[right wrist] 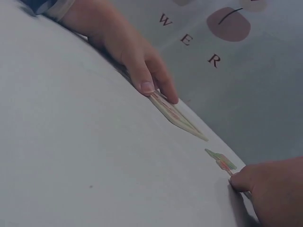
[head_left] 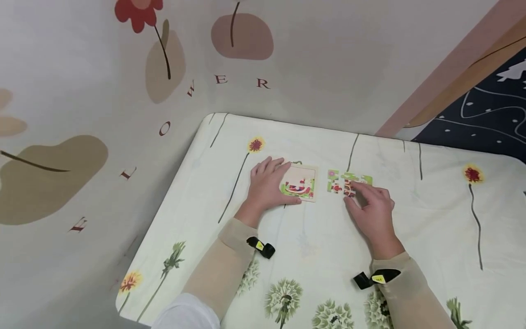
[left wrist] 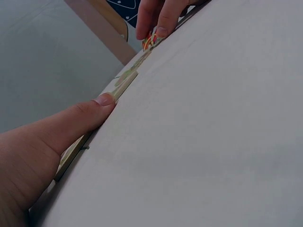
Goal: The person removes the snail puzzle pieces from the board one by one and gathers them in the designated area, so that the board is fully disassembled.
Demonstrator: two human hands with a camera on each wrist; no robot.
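While holding puzzle frame (head_left: 302, 172) with left hand (head_left: 267, 183) spread, pinching puzzle piece (head_left: 348, 187) with right hand (head_left: 373, 212) just beside.

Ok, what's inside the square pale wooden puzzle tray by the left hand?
Inside the square pale wooden puzzle tray, brightly printed puzzle pieces fill the lower part; above them shows a pale surface. The left hand covers some of the left side, hiding anything there.

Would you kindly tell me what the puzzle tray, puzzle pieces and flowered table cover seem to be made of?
The puzzle tray looks like thin wood or fibreboard, smooth and printed, judging by its pale tan border. The puzzle pieces could be similar board or card, flat with printed pictures. The table cover may be fabric or vinyl, matte, with faint creases.
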